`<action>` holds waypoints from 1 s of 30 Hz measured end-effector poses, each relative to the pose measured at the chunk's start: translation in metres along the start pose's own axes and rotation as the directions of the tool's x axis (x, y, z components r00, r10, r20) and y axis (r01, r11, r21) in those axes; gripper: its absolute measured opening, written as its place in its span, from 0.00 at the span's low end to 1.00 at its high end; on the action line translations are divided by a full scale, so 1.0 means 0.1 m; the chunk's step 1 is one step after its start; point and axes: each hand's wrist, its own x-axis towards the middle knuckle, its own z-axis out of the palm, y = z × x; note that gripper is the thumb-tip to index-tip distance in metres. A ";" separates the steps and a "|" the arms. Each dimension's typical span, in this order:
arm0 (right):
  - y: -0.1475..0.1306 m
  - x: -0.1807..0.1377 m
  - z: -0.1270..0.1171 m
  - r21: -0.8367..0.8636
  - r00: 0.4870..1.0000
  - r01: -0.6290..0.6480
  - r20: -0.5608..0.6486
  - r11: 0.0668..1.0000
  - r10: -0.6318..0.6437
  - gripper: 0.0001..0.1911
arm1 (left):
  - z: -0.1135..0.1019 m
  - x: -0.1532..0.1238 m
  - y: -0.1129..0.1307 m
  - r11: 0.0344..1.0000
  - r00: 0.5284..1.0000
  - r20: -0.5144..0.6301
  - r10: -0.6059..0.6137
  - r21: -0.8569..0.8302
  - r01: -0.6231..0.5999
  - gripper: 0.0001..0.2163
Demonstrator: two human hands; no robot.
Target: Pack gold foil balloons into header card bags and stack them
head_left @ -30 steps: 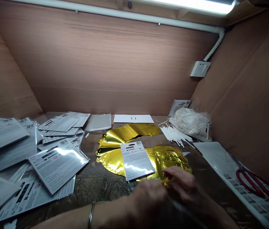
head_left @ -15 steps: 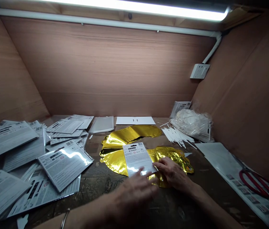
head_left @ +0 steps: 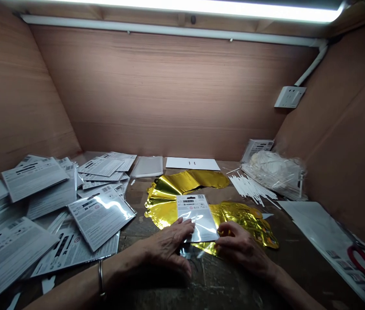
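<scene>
A printed card in a clear plastic sleeve point(head_left: 196, 215) lies on gold foil balloons point(head_left: 164, 214) spread over the table. My left hand point(head_left: 171, 247) rests open and flat at the sleeve's lower left, fingertips on its edge and thumb stretched to the right. At the lower right corner, my right hand point(head_left: 242, 245) has its thumb and index finger curled together, pinching the sleeve's edge. Below the card, a clear flap of the sleeve shows between my hands. More crumpled foil point(head_left: 250, 221) lies behind and beyond my right hand.
Sleeved cards point(head_left: 100, 217) are piled on the left. At the back lie clear bags point(head_left: 147, 166) and a white card point(head_left: 192, 163). White sticks point(head_left: 250, 187), a plastic bag of white pieces point(head_left: 272, 172) and red-handled scissors point(head_left: 363, 262) on a white sheet point(head_left: 311, 224) occupy the right.
My left hand, blurred before, has come to rest flat at the sleeve's lower left. My right hand stays at the lower right corner. The whole view has shifted slightly.
</scene>
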 end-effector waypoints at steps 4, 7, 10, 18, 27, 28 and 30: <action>-0.10 0.07 0.03 0.154 0.976 -0.204 -0.039 0.967 0.212 0.10 | 0.04 -0.02 -0.06 0.999 0.999 0.028 -0.020 0.025 0.020 0.39; -0.15 0.15 0.05 0.139 0.941 -0.326 -0.043 0.935 0.335 0.11 | 0.10 0.00 -0.11 0.999 0.998 -0.057 -0.009 0.032 0.011 0.21; -0.19 0.19 0.07 0.122 0.892 -0.445 -0.028 0.887 0.451 0.09 | 0.16 0.03 -0.18 0.999 0.986 -0.163 0.042 0.023 -0.039 0.10; -0.08 0.24 0.09 0.014 0.743 -0.669 -0.031 0.743 0.669 0.07 | 0.22 0.09 -0.29 0.987 0.957 -0.283 -0.069 -0.158 0.025 0.02; -0.09 0.42 0.11 0.079 0.727 -0.681 -0.047 0.728 0.686 0.10 | 0.24 0.14 -0.27 0.948 0.907 -0.326 -0.267 -0.258 0.186 0.13; -0.08 0.42 0.12 0.125 0.718 -0.688 -0.020 0.715 0.695 0.08 | 0.25 0.14 -0.27 0.955 0.905 -0.339 -0.256 -0.237 0.181 0.11; -0.02 0.43 0.15 0.222 0.713 -0.688 0.026 0.691 0.701 0.07 | 0.27 0.14 -0.27 0.974 0.909 -0.363 -0.206 -0.170 0.153 0.08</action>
